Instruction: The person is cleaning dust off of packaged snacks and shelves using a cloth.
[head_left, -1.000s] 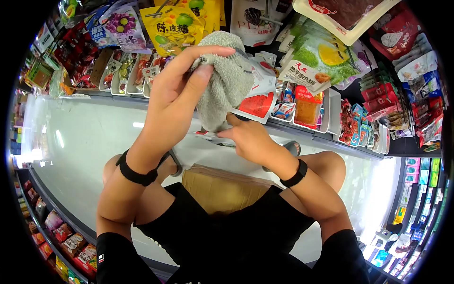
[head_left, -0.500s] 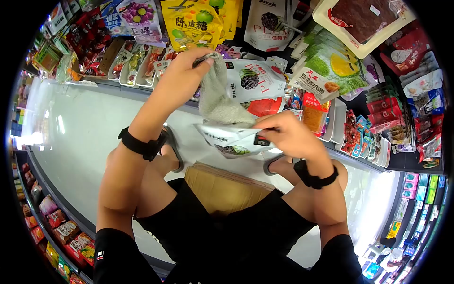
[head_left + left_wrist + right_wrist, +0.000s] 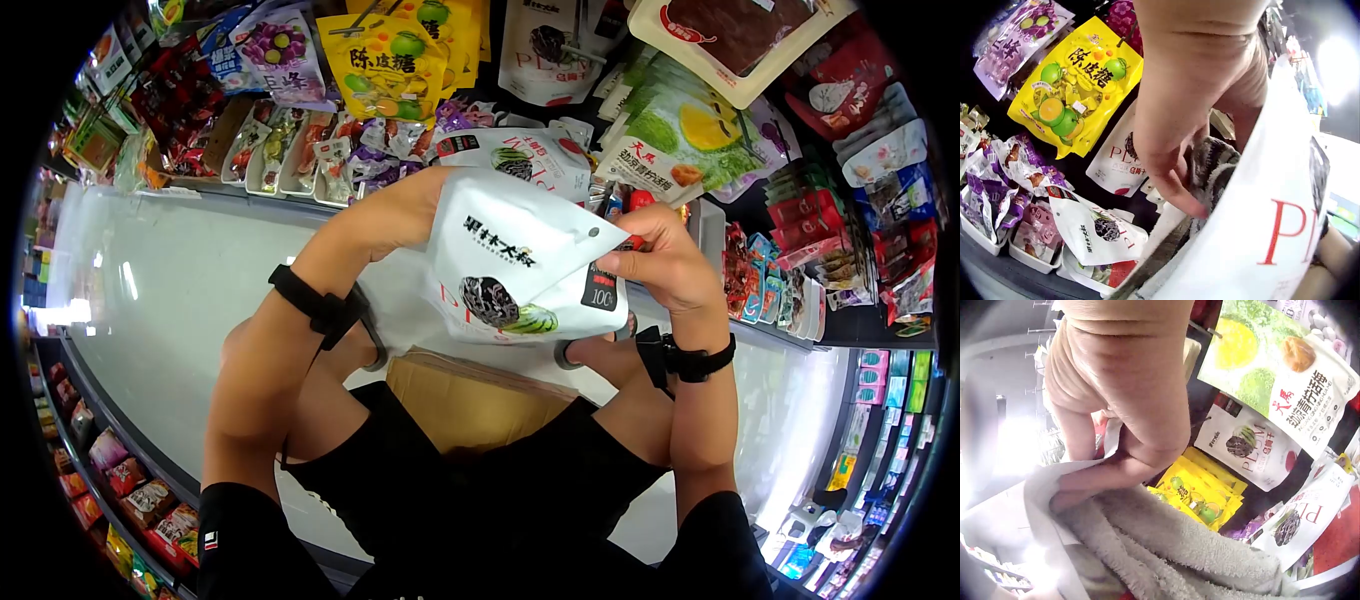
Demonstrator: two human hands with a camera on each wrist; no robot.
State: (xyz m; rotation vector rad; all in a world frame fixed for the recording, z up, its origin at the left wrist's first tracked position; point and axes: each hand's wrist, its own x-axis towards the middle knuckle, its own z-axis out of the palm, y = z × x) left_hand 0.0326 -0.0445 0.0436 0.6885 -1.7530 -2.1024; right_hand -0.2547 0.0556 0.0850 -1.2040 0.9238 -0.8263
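Raised in front of the shelf is a white plum pouch [image 3: 520, 265], its printed front facing the head camera. My right hand [image 3: 672, 262] pinches the pouch's upper right corner. Behind its upper left edge, my left hand [image 3: 405, 215] is partly hidden. The left wrist view shows that left hand [image 3: 1194, 106] with its fingers on a grey towel [image 3: 1213, 164], behind the pouch [image 3: 1260, 219]. In the right wrist view the towel [image 3: 1172, 550] hangs beside the pouch, below my right hand [image 3: 1125, 400].
Another white plum pouch [image 3: 530, 158] lies on the shelf front among trays of small wrapped snacks [image 3: 270, 160]. Yellow bags [image 3: 390, 75] and green bags [image 3: 675, 135] hang above. A flattened cardboard piece [image 3: 470, 395] is on the floor between the legs.
The held pouch has risen and turned its front upward, now covering the towel in the head view. My right hand has moved up and right; my left hand has lowered behind the pouch.
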